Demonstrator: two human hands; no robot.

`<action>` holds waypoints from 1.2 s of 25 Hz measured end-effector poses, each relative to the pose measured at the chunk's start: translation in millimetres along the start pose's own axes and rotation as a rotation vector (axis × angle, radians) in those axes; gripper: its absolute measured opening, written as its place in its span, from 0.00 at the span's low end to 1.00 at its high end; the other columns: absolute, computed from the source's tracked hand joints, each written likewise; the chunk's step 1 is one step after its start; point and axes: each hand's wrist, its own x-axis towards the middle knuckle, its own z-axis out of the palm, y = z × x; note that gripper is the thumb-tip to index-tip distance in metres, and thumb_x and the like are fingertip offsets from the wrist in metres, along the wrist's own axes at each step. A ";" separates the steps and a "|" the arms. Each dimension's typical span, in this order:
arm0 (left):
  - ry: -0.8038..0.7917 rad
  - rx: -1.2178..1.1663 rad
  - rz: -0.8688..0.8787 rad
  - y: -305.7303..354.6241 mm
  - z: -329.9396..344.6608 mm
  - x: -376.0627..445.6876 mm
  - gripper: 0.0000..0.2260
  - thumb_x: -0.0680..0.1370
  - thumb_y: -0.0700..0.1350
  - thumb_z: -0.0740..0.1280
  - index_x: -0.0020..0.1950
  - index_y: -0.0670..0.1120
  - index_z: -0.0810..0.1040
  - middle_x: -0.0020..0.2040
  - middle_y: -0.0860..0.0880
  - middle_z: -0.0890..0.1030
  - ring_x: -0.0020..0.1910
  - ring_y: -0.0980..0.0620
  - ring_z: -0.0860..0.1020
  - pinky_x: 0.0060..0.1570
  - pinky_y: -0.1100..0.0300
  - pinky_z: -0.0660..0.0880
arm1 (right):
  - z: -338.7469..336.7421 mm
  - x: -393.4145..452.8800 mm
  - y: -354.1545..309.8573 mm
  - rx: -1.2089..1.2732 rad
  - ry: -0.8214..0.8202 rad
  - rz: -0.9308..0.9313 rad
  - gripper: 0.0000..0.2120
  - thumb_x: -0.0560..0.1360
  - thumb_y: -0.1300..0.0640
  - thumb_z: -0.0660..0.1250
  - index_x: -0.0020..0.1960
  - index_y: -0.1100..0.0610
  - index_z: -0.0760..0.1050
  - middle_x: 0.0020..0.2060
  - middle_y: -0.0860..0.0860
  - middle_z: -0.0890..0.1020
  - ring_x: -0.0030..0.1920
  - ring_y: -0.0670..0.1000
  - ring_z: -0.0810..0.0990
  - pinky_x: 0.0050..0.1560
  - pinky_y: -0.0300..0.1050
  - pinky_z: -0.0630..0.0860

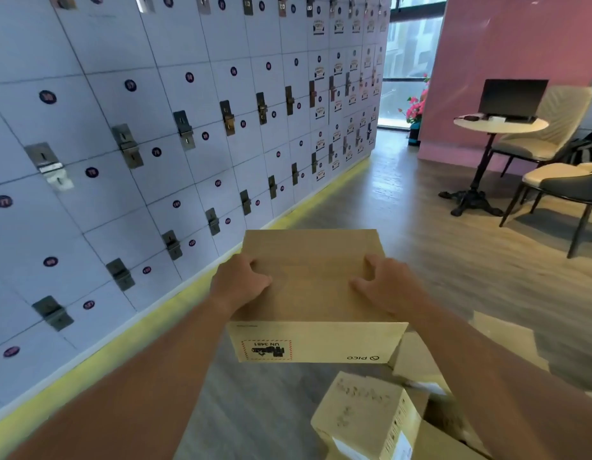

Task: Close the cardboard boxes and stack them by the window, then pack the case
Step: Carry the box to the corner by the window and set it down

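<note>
Ahead of you runs the long locker wall (188, 127) on the left, its line leading straight to the window (409, 61) at the far end of the floor (371, 200). That is where this carry has to finish, I'd say: far and slightly right of where you stand, with the wooden floor open between.

Off to the right stands the round bench (502, 125) with a laptop (512, 97) on it and chairs (553, 180) beside it, well apart from your path.

Now the cardboard box (312, 293), closed and lifted, is right in front of you, held up over the floor. Its long axis lies left to right across your body, so the broad side leads toward the window. The near face turns its printing to you upside down, so the box looks inverted. Its top is tipped a little toward you.

Your left hand (239, 282) sits on the left edge of the top, fingers curled over and clamped on the box. Your right hand (385, 282) does the same on the right edge, thumb lying in on the top. Both are equally near the box, one at each end of the long axis, so neither arm leads.

Near and low on the right, a smaller box (364, 416) stands among others (417, 356) on the floor, just below the one you carry. Those look still to be moved.

My call: walk it forward along the lockers, keeping that long axis crosswise.
</note>
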 end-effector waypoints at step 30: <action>-0.111 -0.042 0.389 209.5 175.1 964.1 0.14 0.74 0.52 0.72 0.57 0.47 0.81 0.45 0.56 0.77 0.36 0.64 0.69 0.34 0.66 0.62 | -6.4 892.0 114.9 -0.080 0.187 0.309 0.22 0.75 0.41 0.67 0.63 0.53 0.76 0.51 0.55 0.83 0.49 0.57 0.79 0.45 0.47 0.70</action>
